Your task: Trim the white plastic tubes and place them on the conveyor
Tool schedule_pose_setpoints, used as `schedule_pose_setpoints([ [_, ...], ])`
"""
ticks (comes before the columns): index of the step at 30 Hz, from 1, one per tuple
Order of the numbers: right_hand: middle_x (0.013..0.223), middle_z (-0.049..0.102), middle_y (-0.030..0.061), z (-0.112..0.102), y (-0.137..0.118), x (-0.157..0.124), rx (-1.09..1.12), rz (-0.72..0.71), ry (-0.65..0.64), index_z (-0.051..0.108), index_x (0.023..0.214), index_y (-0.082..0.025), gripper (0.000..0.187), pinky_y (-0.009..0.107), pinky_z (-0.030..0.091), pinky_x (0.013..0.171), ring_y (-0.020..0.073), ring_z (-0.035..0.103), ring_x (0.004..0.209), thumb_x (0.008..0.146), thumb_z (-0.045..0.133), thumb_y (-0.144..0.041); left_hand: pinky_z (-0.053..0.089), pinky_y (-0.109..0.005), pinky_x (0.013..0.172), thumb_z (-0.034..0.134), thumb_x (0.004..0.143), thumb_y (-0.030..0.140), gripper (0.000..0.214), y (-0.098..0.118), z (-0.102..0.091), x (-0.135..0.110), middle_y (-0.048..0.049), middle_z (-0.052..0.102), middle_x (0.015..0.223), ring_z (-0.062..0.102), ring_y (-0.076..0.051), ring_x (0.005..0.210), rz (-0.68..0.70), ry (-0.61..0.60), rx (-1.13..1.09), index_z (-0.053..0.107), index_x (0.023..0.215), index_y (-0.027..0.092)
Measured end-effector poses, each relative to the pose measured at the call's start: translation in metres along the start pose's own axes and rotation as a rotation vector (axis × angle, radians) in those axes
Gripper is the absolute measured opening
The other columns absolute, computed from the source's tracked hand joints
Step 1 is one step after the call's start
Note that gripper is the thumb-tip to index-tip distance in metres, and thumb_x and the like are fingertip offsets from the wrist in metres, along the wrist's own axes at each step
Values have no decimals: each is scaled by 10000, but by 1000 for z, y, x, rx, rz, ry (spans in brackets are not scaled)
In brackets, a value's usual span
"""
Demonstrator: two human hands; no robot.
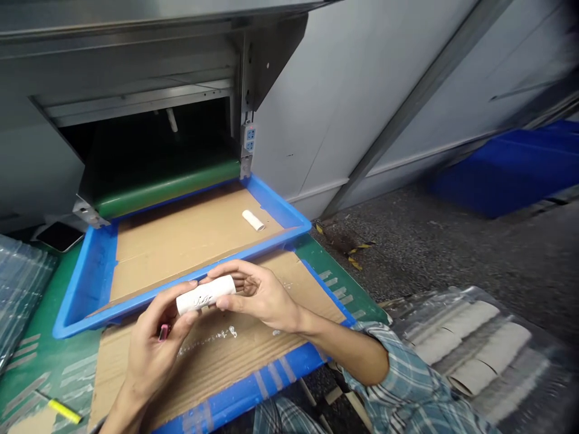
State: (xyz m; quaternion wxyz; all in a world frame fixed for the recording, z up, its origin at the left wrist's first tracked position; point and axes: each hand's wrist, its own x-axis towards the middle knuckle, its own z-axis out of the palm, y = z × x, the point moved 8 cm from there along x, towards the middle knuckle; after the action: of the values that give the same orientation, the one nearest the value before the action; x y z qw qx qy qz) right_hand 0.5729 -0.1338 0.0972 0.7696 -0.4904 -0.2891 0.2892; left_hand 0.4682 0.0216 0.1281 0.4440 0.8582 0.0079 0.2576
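A short white tube (202, 294) with dark script-like markings lies nearly level between both hands, above a cardboard-covered board. My left hand (154, 331) pinches its left end between thumb and fingers. A small pink object (164, 331) also shows in that hand, mostly hidden by the palm and fingers. My right hand (266, 298) grips the tube's right end, thumb below and fingers curled above. Beyond the hands, a similar white tube (253, 220) rests on cardboard inside a blue tray (181, 263).
Behind the tray is a conveyor with a green roller (169, 188) and a pale rod (172, 119) in its dark opening. A yellow-handled tool (64, 411) lies at left. Bagged white tubes (488, 358) sit at lower right. A power strip (249, 137) is mounted beside the opening.
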Motion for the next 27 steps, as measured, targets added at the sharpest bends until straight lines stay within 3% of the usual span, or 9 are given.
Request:
schedule_pose_setpoints([
  [4,1134,821,56,0,3,-1,-21,12,-17,766,1200,-228,454,374,657,969,188,800,980,812,933,-393,585,-192,611,722,986,380,268,0,-1,-2,-17,817,955,753,-141,698,-22,-7,15,747,1229,270],
  [7,1045,823,37,2,3,-3,-36,5,-41,760,1252,-242,448,346,668,918,179,806,916,851,904,-382,581,-187,606,714,994,402,236,8,-1,1,-14,828,1005,756,-139,714,28,5,58,756,1192,281],
  [12,1323,758,107,10,-3,-7,13,-79,-130,701,1365,-222,382,326,655,912,166,797,959,1023,697,-394,580,-182,663,683,1022,365,200,12,-1,-1,14,820,1043,727,-111,709,117,-8,104,740,1209,321],
  [16,1303,754,97,9,-5,-10,-70,-112,-124,708,1354,-231,350,318,646,894,165,778,959,1037,653,-369,589,-194,738,704,1014,357,280,1,0,-8,-8,810,1166,766,-148,898,80,-16,102,713,1291,320],
  [21,1336,731,86,8,-6,-11,-99,-131,-102,726,1315,-252,299,320,639,902,172,757,1018,1036,637,-312,517,-175,571,698,1023,332,253,4,2,-8,11,794,1065,654,-91,646,106,-32,86,718,1275,324],
  [24,1278,749,79,8,-4,-10,-90,-112,-97,722,1326,-252,308,320,643,897,172,765,1006,1035,645,-319,537,-174,613,687,1032,330,262,7,4,-6,4,795,1086,669,-96,682,118,-43,88,707,1292,318],
  [27,1309,745,90,7,-2,-11,-62,-124,-91,726,1321,-239,310,315,653,899,168,779,997,1031,657,-325,581,-188,744,688,1031,336,256,10,4,-5,-7,807,1125,740,-129,848,145,-36,98,708,1285,308],
])
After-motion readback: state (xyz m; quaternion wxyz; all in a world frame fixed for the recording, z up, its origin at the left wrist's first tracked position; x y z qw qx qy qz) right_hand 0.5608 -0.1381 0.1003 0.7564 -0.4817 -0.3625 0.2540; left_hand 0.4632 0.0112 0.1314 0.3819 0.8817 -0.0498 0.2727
